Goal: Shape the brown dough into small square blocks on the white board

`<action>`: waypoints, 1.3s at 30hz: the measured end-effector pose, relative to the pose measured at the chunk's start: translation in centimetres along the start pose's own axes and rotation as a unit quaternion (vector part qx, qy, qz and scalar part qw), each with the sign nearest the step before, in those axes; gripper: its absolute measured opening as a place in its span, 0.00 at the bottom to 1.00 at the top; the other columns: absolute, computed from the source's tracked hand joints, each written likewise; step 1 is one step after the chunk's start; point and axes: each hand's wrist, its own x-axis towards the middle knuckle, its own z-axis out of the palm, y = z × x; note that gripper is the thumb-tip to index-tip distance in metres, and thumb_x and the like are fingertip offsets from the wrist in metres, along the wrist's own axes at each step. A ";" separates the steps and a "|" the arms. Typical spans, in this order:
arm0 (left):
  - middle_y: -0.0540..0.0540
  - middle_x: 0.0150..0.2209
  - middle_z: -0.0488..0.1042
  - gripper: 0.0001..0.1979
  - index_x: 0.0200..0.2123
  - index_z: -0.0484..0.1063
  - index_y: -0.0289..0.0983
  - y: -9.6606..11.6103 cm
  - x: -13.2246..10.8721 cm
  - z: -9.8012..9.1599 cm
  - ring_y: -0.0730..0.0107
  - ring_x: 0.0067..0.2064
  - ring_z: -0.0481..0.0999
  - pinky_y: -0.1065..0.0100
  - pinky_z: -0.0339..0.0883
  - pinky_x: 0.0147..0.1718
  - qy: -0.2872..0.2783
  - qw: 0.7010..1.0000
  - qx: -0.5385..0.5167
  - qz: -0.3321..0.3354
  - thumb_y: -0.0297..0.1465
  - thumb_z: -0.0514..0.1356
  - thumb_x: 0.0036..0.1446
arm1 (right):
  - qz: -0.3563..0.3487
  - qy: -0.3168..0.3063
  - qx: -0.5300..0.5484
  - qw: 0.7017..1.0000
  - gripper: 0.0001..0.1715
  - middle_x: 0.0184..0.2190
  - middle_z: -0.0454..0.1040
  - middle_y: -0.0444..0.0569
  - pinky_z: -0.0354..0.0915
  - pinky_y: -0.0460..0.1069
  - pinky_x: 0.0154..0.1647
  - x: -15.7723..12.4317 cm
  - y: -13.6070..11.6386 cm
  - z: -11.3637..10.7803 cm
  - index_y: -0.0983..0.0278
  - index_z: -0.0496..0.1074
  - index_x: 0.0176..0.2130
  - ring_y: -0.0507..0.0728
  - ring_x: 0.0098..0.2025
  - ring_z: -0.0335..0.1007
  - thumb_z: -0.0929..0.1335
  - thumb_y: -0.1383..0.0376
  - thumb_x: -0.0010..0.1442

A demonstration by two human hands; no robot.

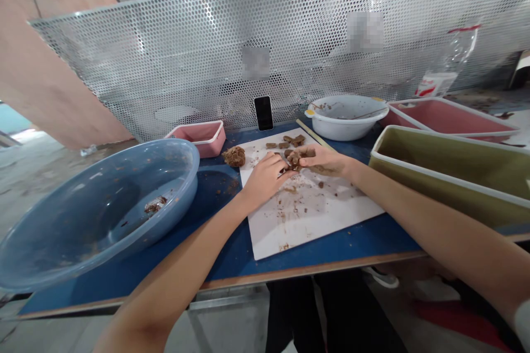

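Note:
Both my hands meet over a white board (314, 215) on the blue table. My left hand (265, 172) is curled, its fingers pinching at a cluster of small brown pieces (295, 159). My right hand (325, 161) is closed too, thumb and fingers pressed on the same brown pieces from the right. More brown pieces (290, 142) lie in a row just beyond. A larger brown lump (234, 155) sits at the board's far left corner. Crumbs are scattered over the board.
A big blue basin (74, 231) stands at the left with a small brown bit inside. Behind are a pink tray (205, 138), a phone (264, 112) leaning on the perforated metal screen, a white bowl (345, 117), an olive bin (447, 176) and a pink bin (447, 117).

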 end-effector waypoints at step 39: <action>0.41 0.36 0.77 0.31 0.34 0.80 0.38 -0.8 0.2 -0.3 0.53 0.46 0.76 0.53 0.72 0.51 -0.029 0.999 0.010 0.014 0.54 0.54 0.81 | 0.005 0.002 -0.020 1.000 0.25 0.40 0.82 0.49 0.67 0.51 0.44 0.1 0.7 0.0 0.60 0.87 0.41 0.56 0.40 0.73 0.88 0.48 0.54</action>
